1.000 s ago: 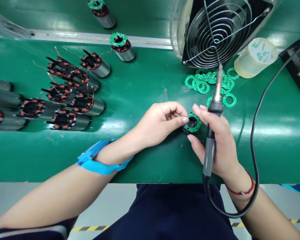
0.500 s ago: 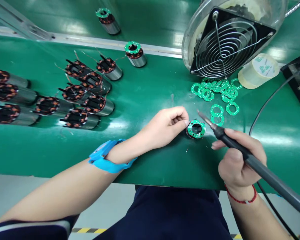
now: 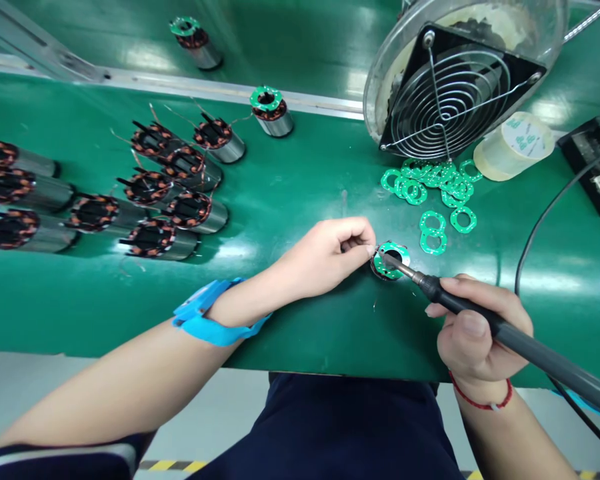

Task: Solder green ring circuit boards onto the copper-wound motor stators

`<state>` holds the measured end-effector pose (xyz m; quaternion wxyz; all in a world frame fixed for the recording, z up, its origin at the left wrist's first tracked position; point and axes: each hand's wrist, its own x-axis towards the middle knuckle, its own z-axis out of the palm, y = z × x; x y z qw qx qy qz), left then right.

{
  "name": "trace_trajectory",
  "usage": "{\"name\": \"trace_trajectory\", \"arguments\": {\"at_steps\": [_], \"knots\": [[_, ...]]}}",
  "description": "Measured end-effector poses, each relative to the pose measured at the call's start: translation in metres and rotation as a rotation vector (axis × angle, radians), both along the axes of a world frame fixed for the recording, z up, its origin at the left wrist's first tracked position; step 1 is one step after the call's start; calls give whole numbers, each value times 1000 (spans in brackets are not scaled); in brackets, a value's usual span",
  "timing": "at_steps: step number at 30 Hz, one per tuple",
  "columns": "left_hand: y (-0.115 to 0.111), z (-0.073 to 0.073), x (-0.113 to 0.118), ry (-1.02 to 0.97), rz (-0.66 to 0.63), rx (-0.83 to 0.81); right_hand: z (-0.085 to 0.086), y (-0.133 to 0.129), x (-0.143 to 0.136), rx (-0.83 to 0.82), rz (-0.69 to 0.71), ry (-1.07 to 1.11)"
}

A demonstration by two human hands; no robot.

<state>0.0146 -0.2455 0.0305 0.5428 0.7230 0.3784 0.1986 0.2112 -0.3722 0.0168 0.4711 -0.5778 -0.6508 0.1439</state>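
Note:
A motor stator (image 3: 379, 271) with a green ring-shaped circuit board (image 3: 404, 254) on top stands near the front of the green bench. At its left edge, my left hand (image 3: 333, 257) is closed in a pinch, thumb against forefinger; whatever is between the fingertips is too small to make out. My right hand (image 3: 480, 327) grips a soldering iron (image 3: 460, 303) like a pen. The iron's tip lies over the board's opening and reaches its left side, close to my left fingertips. A tiny wire scrap (image 3: 375, 305) lies in front of the stator.
Several wound stators (image 3: 153, 237) stand at left; another stator with a board (image 3: 271, 113) is by the metal rail. Loose green ring boards (image 3: 433, 233) lie beyond my right hand. A caged fan (image 3: 445, 110), a tape roll (image 3: 513, 147) and the iron's cable (image 3: 525, 247) are at right.
The soldering iron's tip has moved left and down, from right of the stator onto its board. My left hand keeps its pinch at almost the same spot.

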Motion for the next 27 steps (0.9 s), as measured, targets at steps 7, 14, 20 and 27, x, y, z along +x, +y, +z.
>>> {"name": "trace_trajectory", "arguments": {"at_steps": [7, 14, 20, 27], "knots": [[-3, 1, 3, 44, 16, 76, 7, 11, -9, 117, -55, 93], [-3, 0, 5, 62, 12, 117, 8, 35, -14, -157, 276, -217], [-6, 2, 4, 76, -6, 8, -1, 40, -5, -111, 154, -256], [-6, 1, 0, 190, -122, 319, -8, 36, -2, -82, 44, -211]]}}
